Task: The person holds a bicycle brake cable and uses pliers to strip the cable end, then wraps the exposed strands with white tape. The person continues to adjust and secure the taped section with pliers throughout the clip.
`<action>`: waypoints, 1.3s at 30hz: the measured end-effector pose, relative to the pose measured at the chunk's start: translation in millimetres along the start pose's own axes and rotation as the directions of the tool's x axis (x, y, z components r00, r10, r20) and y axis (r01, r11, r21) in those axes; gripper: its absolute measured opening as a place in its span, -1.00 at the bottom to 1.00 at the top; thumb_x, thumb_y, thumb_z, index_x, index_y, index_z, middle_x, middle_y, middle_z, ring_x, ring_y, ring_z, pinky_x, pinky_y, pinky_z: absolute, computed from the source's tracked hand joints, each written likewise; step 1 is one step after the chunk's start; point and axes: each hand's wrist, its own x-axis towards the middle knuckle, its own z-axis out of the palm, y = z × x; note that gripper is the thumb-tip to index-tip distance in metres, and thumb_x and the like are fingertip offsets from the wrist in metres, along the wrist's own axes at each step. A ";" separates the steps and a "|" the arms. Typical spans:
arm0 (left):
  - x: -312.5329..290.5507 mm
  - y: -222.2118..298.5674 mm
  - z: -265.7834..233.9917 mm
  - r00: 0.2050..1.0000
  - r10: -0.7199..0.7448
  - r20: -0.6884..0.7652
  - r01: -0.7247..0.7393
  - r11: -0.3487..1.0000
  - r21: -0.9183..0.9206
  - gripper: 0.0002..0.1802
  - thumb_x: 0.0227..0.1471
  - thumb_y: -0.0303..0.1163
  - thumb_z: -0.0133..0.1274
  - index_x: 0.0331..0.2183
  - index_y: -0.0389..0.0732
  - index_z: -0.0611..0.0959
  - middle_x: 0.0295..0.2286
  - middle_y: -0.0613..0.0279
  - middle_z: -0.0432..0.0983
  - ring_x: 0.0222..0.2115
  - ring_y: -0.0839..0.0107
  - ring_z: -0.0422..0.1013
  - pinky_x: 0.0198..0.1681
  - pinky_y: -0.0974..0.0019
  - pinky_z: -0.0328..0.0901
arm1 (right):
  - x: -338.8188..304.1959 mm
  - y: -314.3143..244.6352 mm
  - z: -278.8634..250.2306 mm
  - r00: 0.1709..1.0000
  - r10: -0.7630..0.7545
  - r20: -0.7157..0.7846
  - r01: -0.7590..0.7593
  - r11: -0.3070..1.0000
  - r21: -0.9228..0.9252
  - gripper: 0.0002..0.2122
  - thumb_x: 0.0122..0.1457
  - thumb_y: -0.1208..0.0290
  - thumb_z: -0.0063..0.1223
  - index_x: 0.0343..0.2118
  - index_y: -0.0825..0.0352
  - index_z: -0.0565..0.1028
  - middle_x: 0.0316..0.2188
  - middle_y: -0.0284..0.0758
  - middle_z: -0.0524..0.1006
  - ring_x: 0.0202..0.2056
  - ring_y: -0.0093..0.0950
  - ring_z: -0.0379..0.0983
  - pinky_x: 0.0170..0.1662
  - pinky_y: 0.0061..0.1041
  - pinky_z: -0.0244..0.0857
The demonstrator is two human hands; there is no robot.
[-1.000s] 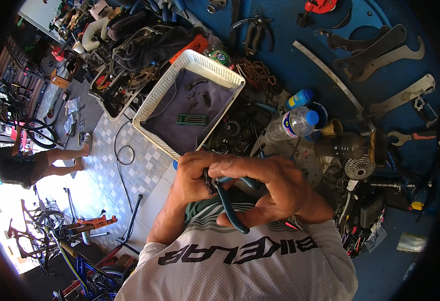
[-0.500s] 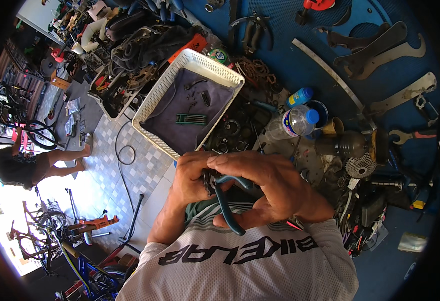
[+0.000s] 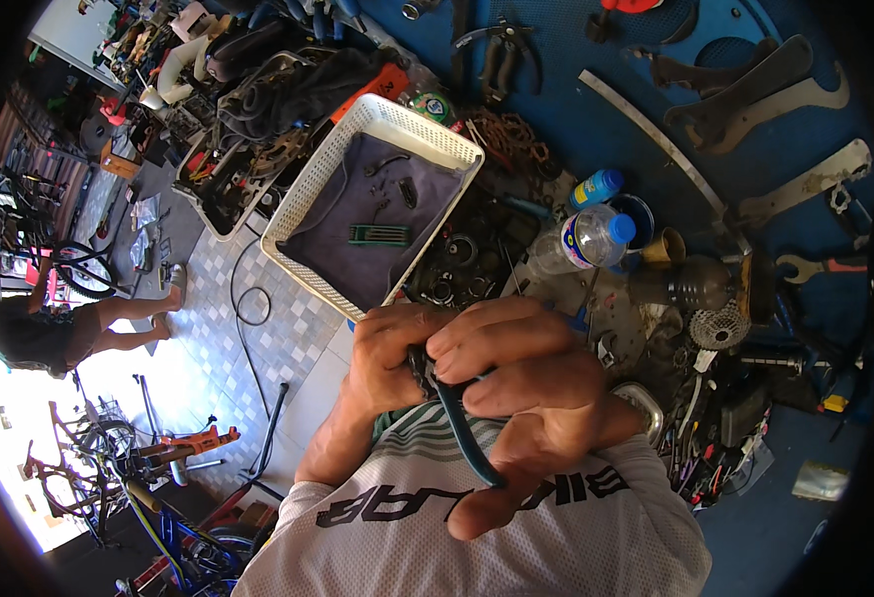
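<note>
Close in front of my shirt, my left hand [image 3: 385, 360] is closed, pinching a small dark metal part [image 3: 420, 370] whose exact kind is hidden by my fingers. My right hand [image 3: 536, 373] has its fingers bent over a pair of teal-handled pliers [image 3: 467, 436]. One handle slants down toward my right thumb, which is stretched out near its end; the other is mostly covered by the fingers. The plier jaws meet the dark part beside my left fingers, but I cannot tell whether they grip it.
Beyond my hands stands a white plastic basket [image 3: 288, 261] lined with grey cloth, holding a green folding tool set [image 3: 379, 235] and small dark parts. A clear bottle [image 3: 588, 242] and a sprocket cassette [image 3: 719, 324] lie to the right. A person [image 3: 37, 326] is at far left, near bicycles.
My right thumb has moved down and away from the fingers, and the visible plier handle has shifted slightly. The right fingers now cover more of the other handle. My left hand stays nearly still.
</note>
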 end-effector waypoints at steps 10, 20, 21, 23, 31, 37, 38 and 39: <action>-15.4 -11.9 8.1 0.991 -0.135 0.018 0.135 0.953 -0.272 -0.58 -0.16 -0.33 0.45 -0.26 -0.39 0.75 -0.39 0.05 0.71 -0.43 0.16 0.64 -0.34 0.23 0.46 | 5.5 -2.4 6.5 0.998 0.061 0.002 -0.061 0.995 0.079 -0.22 -0.10 0.03 0.64 -0.04 0.42 0.31 -0.26 0.08 0.60 -0.28 -0.18 0.64 -0.20 -0.22 0.57; -15.5 -12.9 7.4 0.991 -0.130 0.032 0.133 0.965 -0.228 -0.60 -0.16 -0.33 0.45 -0.27 -0.37 0.74 -0.38 0.04 0.71 -0.44 0.15 0.63 -0.36 0.23 0.46 | 3.4 -6.5 -4.1 0.994 0.086 0.064 -0.085 0.996 -0.030 -0.21 -0.07 0.03 0.62 0.03 0.42 0.31 -0.13 0.08 0.57 -0.18 -0.14 0.65 -0.12 -0.19 0.62; -15.8 -12.2 7.3 0.991 -0.131 0.033 0.135 0.965 -0.226 -0.60 -0.16 -0.33 0.45 -0.27 -0.37 0.74 -0.37 0.04 0.71 -0.45 0.15 0.63 -0.36 0.23 0.46 | 2.3 -6.0 -5.1 0.993 0.088 0.081 -0.087 0.996 -0.022 -0.19 -0.07 0.03 0.62 0.06 0.41 0.31 -0.11 0.08 0.56 -0.16 -0.13 0.64 -0.12 -0.19 0.62; -15.9 -12.5 7.0 0.991 -0.132 0.032 0.135 0.966 -0.220 -0.61 -0.15 -0.33 0.45 -0.27 -0.36 0.74 -0.37 0.04 0.71 -0.45 0.15 0.63 -0.36 0.23 0.46 | 0.9 -5.4 -8.1 0.991 0.085 0.100 -0.084 0.996 -0.019 -0.14 -0.08 0.03 0.62 0.15 0.39 0.30 -0.07 0.08 0.55 -0.13 -0.11 0.64 -0.12 -0.18 0.62; -15.3 -11.4 3.2 0.992 -0.123 0.031 0.127 0.973 -0.195 -0.62 -0.15 -0.33 0.45 -0.28 -0.35 0.74 -0.36 0.04 0.71 -0.46 0.15 0.62 -0.37 0.22 0.45 | 1.9 -6.4 -12.8 0.986 0.074 0.149 -0.062 0.995 -0.083 -0.16 -0.06 0.01 0.60 0.15 0.35 0.30 -0.06 0.10 0.57 -0.14 -0.08 0.66 -0.19 -0.20 0.64; -12.1 -9.3 1.9 0.993 -0.115 0.035 0.119 0.979 -0.167 -0.64 -0.14 -0.33 0.44 -0.29 -0.34 0.74 -0.35 0.04 0.72 -0.46 0.15 0.62 -0.38 0.22 0.45 | 2.3 -5.0 -8.9 0.994 0.032 0.106 -0.020 0.994 -0.107 -0.24 -0.01 0.03 0.57 0.07 0.35 0.30 -0.12 0.13 0.60 -0.23 -0.10 0.70 -0.31 -0.28 0.64; -11.6 -9.1 1.6 0.993 -0.113 0.034 0.117 0.980 -0.163 -0.64 -0.14 -0.34 0.44 -0.29 -0.33 0.74 -0.35 0.04 0.72 -0.46 0.15 0.62 -0.38 0.22 0.45 | 2.7 -5.3 -9.6 0.994 0.034 0.108 -0.022 0.993 -0.114 -0.24 -0.01 0.03 0.57 0.07 0.35 0.30 -0.12 0.14 0.60 -0.23 -0.10 0.70 -0.31 -0.29 0.64; -11.5 -8.5 1.5 0.993 -0.112 0.035 0.116 0.981 -0.158 -0.64 -0.14 -0.34 0.44 -0.29 -0.33 0.74 -0.35 0.04 0.72 -0.46 0.15 0.62 -0.38 0.22 0.45 | 3.1 -5.5 -10.2 0.993 0.031 0.112 -0.019 0.994 -0.110 -0.24 -0.01 0.04 0.57 0.07 0.35 0.30 -0.12 0.14 0.60 -0.22 -0.10 0.70 -0.31 -0.29 0.64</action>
